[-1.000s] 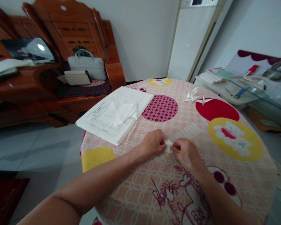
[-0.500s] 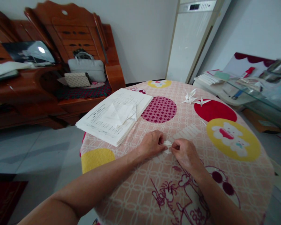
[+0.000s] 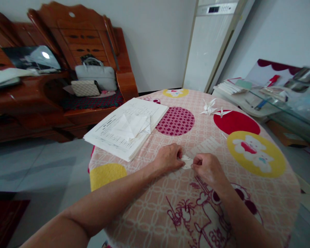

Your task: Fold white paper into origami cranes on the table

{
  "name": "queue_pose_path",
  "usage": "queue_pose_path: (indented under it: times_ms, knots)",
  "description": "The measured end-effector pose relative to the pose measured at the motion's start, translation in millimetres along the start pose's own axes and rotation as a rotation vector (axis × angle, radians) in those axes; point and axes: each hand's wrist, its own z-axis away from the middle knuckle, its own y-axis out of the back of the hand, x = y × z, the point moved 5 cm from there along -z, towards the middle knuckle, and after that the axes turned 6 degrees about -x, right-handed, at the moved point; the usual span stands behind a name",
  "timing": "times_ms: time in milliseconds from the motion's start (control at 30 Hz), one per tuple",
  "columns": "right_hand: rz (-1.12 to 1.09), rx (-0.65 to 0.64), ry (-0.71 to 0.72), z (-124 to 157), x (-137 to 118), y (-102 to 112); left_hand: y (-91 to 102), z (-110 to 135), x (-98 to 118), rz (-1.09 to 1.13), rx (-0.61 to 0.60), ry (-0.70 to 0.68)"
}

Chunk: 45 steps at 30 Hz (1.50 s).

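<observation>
A small piece of folded white paper (image 3: 187,162) lies low over the table between my hands. The closed fingertips of my left hand (image 3: 169,157) pinch its left end. At the other end, my right hand (image 3: 206,167) grips the paper's right edge between thumb and forefinger. My fingers hide part of its folds. Farther back on the right stand folded paper cranes (image 3: 209,107), with another small crane (image 3: 221,112) beside them at the edge of the red circle.
A stack of printed sheets (image 3: 113,141) with folded white paper (image 3: 130,127) on top sits at the table's left. The round table wears a patterned cloth (image 3: 150,206). A glass shelf (image 3: 281,110) with clutter stands to the right; a wooden bench (image 3: 74,31) is behind.
My right hand has shifted slightly right, away from my left, and more of the folded paper shows between them. My left hand is nearly still.
</observation>
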Motion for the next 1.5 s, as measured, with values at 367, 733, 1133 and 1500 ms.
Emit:
queue_pose_path:
  times_ms: [367, 733, 1133, 1500]
  knots:
    - [-0.138, -0.008, 0.073, -1, -9, -5, 2.3, -1, 1, 0.026, -0.013, 0.0]
    - [-0.126, -0.017, 0.021, -2, -8, -7, 6.3, 1, -10, 0.236, -0.067, -0.132]
    - [-0.104, -0.013, 0.075, -2, -7, -8, 5.5, -8, -13, 0.319, -0.073, -0.102]
    - [0.105, 0.019, 0.105, 1, -13, -4, 4.3, -14, -5, 0.256, -0.204, -0.083]
